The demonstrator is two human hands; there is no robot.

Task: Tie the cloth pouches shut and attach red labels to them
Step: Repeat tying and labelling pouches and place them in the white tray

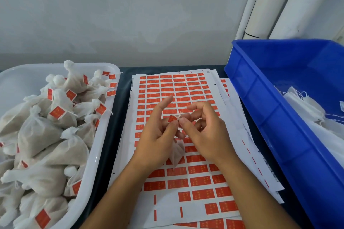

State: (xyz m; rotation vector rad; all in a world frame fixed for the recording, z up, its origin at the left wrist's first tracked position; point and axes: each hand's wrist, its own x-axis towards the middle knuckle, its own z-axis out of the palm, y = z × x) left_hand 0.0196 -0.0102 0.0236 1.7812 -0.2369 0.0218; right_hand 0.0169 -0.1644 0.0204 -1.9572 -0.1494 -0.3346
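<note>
Mid-batch: one pouch being labelled, many done, more waiting.
Left hand (158,132) and right hand (202,132) each pinch the red label (172,118) on the string of a soft gauzy pouch (176,152) hanging above the label sheets (178,87). White tub (104,135) at 9 o'clock brims with tagged pouches; blue crate (275,117) at 3 o'clock holds limp untied ones.

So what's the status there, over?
Both hands, left and right, pinch a red label onto the string. Pouch hangs below. Nothing in the way.
</note>
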